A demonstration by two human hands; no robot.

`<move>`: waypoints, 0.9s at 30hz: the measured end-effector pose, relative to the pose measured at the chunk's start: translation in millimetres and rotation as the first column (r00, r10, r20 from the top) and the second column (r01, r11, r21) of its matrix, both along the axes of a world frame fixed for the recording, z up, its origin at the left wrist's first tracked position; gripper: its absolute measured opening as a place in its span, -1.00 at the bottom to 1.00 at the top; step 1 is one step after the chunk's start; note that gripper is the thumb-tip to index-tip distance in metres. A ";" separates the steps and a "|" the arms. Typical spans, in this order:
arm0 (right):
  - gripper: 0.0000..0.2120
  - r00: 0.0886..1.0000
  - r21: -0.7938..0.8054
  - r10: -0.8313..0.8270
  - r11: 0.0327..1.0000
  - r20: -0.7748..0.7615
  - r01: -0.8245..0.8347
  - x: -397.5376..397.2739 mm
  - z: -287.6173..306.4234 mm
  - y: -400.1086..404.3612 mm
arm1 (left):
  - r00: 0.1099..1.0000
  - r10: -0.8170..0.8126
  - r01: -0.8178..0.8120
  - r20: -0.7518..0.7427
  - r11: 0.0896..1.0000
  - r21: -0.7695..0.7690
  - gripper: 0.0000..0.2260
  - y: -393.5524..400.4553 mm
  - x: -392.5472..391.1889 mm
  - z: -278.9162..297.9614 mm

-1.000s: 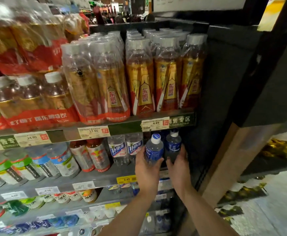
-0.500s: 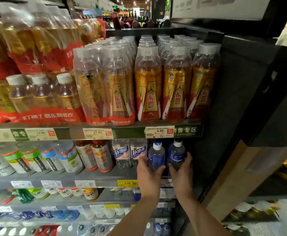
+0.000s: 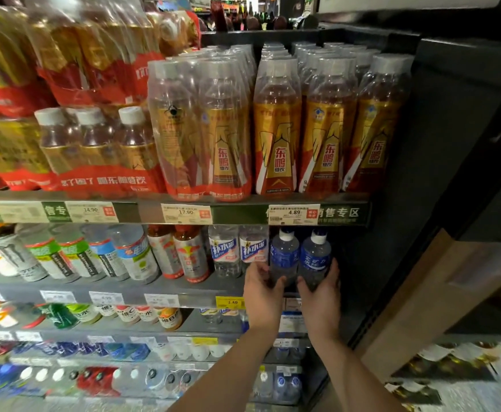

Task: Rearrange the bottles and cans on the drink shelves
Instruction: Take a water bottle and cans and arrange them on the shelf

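Fingers (image 3: 276,285) of each hand grasp one blue bottle (image 3: 284,257) (both upright, caps up) on shelf (image 3: 184,294).

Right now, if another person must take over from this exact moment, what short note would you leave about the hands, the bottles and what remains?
Left hand: grips the left blue-label bottle low on its body.
Right hand: grips the right blue-label bottle the same way.
Where: both bottles stand upright, side by side, at the right end of the second shelf, just right of two clear bottles with blue-and-white labels.
Done: the two blue bottles are at the shelf front, labels facing out.
Left: let go of both, then check the other rows. Whether bottles stand behind this pair cannot be seen.
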State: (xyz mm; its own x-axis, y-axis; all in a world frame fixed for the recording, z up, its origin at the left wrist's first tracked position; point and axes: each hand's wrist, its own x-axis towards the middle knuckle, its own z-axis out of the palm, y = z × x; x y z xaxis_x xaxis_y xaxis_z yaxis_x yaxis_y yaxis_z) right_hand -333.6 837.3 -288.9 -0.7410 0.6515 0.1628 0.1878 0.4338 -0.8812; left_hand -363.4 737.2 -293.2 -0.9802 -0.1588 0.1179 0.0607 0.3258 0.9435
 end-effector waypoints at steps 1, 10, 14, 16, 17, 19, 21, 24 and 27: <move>-0.17 0.999 -0.010 -0.027 1.000 -0.030 0.027 3.0 0.8 -6.2 | 1.000 0.007 -0.007 -0.006 1.000 -0.003 -0.71 -6.2 1.5 0.1; -0.55 0.968 0.022 0.066 0.998 -0.242 -0.063 17.6 16.9 -108.3 | 0.999 0.043 -0.039 -0.029 0.992 0.119 -0.74 -102.8 19.9 1.1; -0.62 0.961 0.024 0.137 0.991 -0.242 -0.135 13.1 15.3 -178.8 | 0.997 0.071 -0.066 -0.029 0.988 0.143 -0.74 -174.2 23.5 5.6; -0.65 0.957 0.021 0.154 0.988 -0.246 -0.154 11.7 15.7 -220.3 | 0.997 0.070 -0.064 -0.024 0.982 0.177 -0.74 -218.2 23.7 5.9; -0.66 0.956 0.010 0.163 0.986 -0.244 -0.166 12.1 14.9 -237.3 | 0.997 0.069 -0.064 -0.019 0.980 0.187 -0.74 -236.8 24.3 7.9; -0.69 0.959 0.002 0.178 0.983 -0.220 -0.182 12.5 15.4 -271.9 | 0.996 0.089 -0.085 -0.012 0.979 0.184 -0.73 -276.2 24.1 11.6; -0.68 0.959 0.011 0.195 0.980 -0.207 -0.197 9.3 13.7 -307.4 | 0.994 0.109 -0.105 -0.016 0.979 0.177 -0.73 -317.7 20.0 12.9; -0.68 0.969 -0.032 0.189 0.980 -0.157 -0.197 2.5 10.8 -348.3 | 0.993 0.117 -0.113 -0.016 0.983 0.145 -0.74 -365.3 12.7 15.3; -0.71 0.967 -0.058 0.205 0.975 -0.153 -0.215 -4.8 8.7 -382.9 | 0.992 0.128 -0.127 0.001 0.980 0.155 -0.74 -398.8 3.6 17.5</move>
